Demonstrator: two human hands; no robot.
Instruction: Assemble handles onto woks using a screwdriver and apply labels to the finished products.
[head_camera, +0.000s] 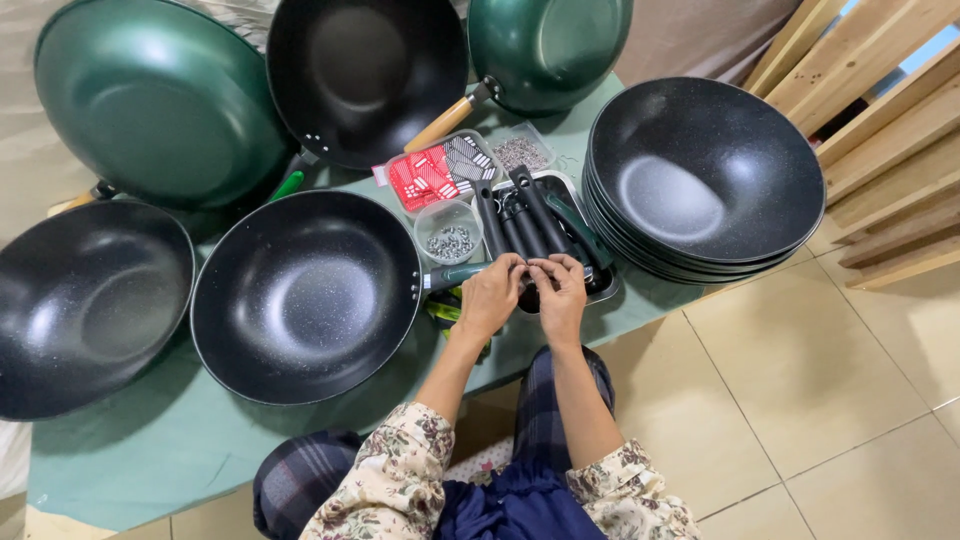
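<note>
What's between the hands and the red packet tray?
In the head view, a small clear tub of screws sits between the hands and the red packet tray; dark handles lie just right.

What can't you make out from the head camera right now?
- Whatever the left hand and right hand pinch: covered by the fingers.
- Contents of the small round tub: too small to tell.
- Leftmost black wok: cut off by the left edge.
</note>
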